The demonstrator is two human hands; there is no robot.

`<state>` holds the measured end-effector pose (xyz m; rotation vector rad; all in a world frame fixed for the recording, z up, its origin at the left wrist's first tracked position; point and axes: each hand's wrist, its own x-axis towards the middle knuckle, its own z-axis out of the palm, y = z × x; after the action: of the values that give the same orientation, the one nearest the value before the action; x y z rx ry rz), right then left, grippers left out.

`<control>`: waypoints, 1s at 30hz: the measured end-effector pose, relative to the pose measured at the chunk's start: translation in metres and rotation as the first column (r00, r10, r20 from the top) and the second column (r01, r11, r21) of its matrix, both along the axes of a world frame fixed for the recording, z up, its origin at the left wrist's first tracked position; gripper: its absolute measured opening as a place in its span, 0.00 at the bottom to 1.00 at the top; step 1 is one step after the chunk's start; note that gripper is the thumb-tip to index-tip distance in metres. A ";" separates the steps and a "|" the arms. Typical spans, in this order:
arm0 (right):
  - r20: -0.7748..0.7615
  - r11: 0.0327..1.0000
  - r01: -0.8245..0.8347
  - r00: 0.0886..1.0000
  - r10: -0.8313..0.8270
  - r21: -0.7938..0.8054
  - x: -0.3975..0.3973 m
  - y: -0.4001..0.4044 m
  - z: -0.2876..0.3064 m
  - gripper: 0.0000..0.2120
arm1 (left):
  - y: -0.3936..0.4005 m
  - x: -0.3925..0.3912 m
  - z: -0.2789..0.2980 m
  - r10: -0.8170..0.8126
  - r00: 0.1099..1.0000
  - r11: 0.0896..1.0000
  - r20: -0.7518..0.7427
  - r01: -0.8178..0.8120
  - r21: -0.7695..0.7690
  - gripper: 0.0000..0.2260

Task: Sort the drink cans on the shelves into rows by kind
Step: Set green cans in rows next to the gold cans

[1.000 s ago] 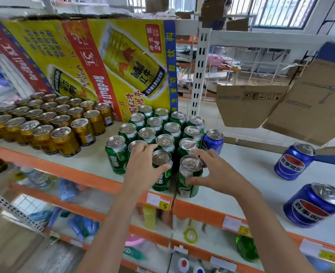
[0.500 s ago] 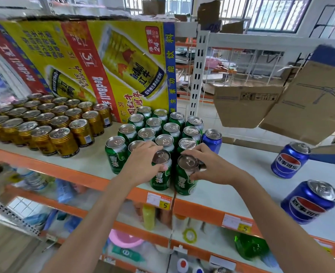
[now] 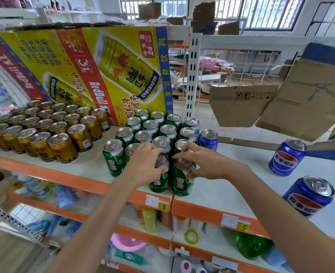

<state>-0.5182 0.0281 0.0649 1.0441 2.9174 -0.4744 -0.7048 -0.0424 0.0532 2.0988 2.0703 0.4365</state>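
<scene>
While both hands have drawn closer together than a moment ago, the left hand (image 3: 146, 164) curls round the top of one green aluminium drink can (image 3: 159, 179) and the right hand (image 3: 206, 164) pinches the rim of its green neighbour (image 3: 182, 182), thumb low on the side. The two cans now stand upright and touching at the front edge of the white shelf with the orange lip (image 3: 212, 194), squared up just ahead of the block of green cans (image 3: 154, 127) beyond the fingers. I judge the green rows nearly closed up.

Left of the left hand stand the short gold cans (image 3: 64, 146) in rows. Right of the right hand, well apart, two blue cola cans (image 3: 287, 156) wait unsorted; a third (image 3: 209, 139) sits just beyond the right fingers.

Behind the rows leans a yellow printed cardboard case (image 3: 103, 71); whether it holds anything cannot be told.
</scene>
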 end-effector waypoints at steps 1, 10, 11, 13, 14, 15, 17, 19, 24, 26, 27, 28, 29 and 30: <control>-0.011 1.000 0.005 1.000 -0.005 0.021 0.001 -0.002 -0.001 0.32 | 0.000 0.003 0.002 -0.006 1.000 1.000 -0.003 0.006 0.013 0.26; -0.092 0.973 0.219 0.973 -0.212 0.068 0.061 -0.014 -0.006 0.19 | 0.031 0.064 0.017 -0.163 0.984 0.974 0.067 0.149 0.172 0.16; -0.085 0.965 0.253 0.965 -0.248 0.062 0.072 -0.014 -0.005 0.19 | 0.039 0.073 0.017 -0.186 0.980 0.971 0.067 0.173 0.163 0.17; -0.067 0.946 0.321 0.946 -0.317 0.053 0.094 -0.014 -0.002 0.19 | 0.056 0.090 0.017 -0.239 0.970 0.963 0.041 0.232 0.134 0.17; -0.064 0.933 0.356 0.934 -0.352 0.048 0.105 -0.014 0.000 0.19 | 0.066 0.096 0.016 -0.267 0.963 0.957 0.019 0.263 0.118 0.17; -0.072 0.920 0.390 0.920 -0.386 0.046 0.116 -0.015 0.003 0.19 | 0.077 0.101 0.017 -0.291 0.957 0.951 0.006 0.288 0.108 0.17; -0.088 0.888 0.457 0.888 -0.452 0.052 0.139 -0.015 0.008 0.19 | 0.101 0.107 0.019 -0.299 0.954 0.952 -0.007 0.298 0.065 0.19; -0.085 0.847 0.528 0.849 -0.522 0.062 0.160 -0.015 0.012 0.19 | 0.124 0.112 0.020 -0.270 0.957 0.963 -0.102 0.270 -0.017 0.23; -0.014 0.723 0.670 0.735 -0.678 0.167 0.204 -0.021 0.010 0.20 | 0.152 0.120 0.009 -0.278 0.919 0.956 -0.280 0.236 -0.175 0.28; 0.017 0.667 0.734 0.671 -0.741 0.123 0.217 -0.024 0.004 0.25 | 0.156 0.123 0.006 -0.296 0.910 0.953 -0.291 0.258 -0.160 0.29; 0.019 0.640 0.767 0.640 -0.768 0.057 0.221 -0.027 0.001 0.27 | 0.155 0.126 0.006 -0.307 0.914 0.949 -0.266 0.274 -0.154 0.28; 0.016 0.615 0.788 0.616 -0.788 -0.022 0.225 -0.029 -0.004 0.29 | 0.154 0.130 0.006 -0.319 0.919 0.946 -0.234 0.292 -0.141 0.28; 0.011 0.606 0.791 0.609 -0.793 -0.087 0.228 -0.032 -0.008 0.31 | 0.151 0.136 0.007 -0.333 0.920 0.942 -0.207 0.312 -0.127 0.28; 0.002 0.607 0.784 0.613 -0.790 -0.131 0.230 -0.034 -0.013 0.33 | 0.147 0.142 0.007 -0.353 0.919 0.934 -0.176 0.337 -0.118 0.28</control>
<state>-0.2882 -0.0064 0.0521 2.3106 2.2324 -0.6628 -0.5626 0.1050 0.0598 2.4714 1.7122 0.0920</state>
